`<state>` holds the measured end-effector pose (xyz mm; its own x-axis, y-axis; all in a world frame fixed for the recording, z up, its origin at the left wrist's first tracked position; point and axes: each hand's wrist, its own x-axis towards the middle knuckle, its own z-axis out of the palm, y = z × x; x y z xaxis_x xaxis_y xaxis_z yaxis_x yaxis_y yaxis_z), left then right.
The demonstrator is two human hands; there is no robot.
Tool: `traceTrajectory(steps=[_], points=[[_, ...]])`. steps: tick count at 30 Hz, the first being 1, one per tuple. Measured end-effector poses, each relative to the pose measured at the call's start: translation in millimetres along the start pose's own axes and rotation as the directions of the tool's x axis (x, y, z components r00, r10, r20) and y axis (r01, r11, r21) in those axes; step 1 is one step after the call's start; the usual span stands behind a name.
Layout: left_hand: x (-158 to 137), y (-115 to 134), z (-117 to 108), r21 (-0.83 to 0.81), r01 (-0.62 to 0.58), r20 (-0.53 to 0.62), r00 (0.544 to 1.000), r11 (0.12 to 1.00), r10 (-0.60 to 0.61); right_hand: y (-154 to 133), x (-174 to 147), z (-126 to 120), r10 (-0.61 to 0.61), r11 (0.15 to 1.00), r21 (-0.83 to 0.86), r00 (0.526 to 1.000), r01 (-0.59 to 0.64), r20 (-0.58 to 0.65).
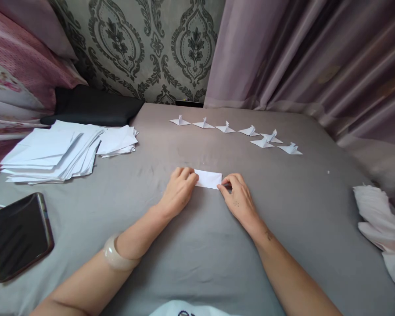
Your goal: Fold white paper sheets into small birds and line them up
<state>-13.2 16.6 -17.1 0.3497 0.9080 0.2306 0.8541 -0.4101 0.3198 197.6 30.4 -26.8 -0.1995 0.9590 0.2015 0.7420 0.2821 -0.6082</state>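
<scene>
Between my hands is a small white rectangle of paper (209,179), which looks folded. My left hand (181,188) grips its left end, with the fingers curled over that edge. At the opposite end, my right hand (238,196) pinches the lower right corner between thumb and fingers. Beyond my hands, several folded white paper figures (225,127) with flat pointed sides and a raised middle stand in a slanting row on the grey sheet (197,263).
Stacks of white paper (49,151) lie at the left, with a black folded item (95,105) behind them. A dark phone (23,237) with a white cable rests nearer me. Crumpled white cloth (380,224) is at the right; curtains (266,48) hang behind.
</scene>
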Motion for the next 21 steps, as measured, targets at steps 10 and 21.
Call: traceTrajectory(steps=[10,21], points=[[-14,56,-7,0.331,-0.069,0.303,0.952,0.941,-0.037,-33,-19,-1,-0.307,0.879,-0.302,0.922,0.37,0.236],[-11,57,-31,0.35,0.035,0.396,0.9,0.936,-0.181,-32,-21,-12,-0.196,0.87,-0.417,0.961,0.262,0.195]])
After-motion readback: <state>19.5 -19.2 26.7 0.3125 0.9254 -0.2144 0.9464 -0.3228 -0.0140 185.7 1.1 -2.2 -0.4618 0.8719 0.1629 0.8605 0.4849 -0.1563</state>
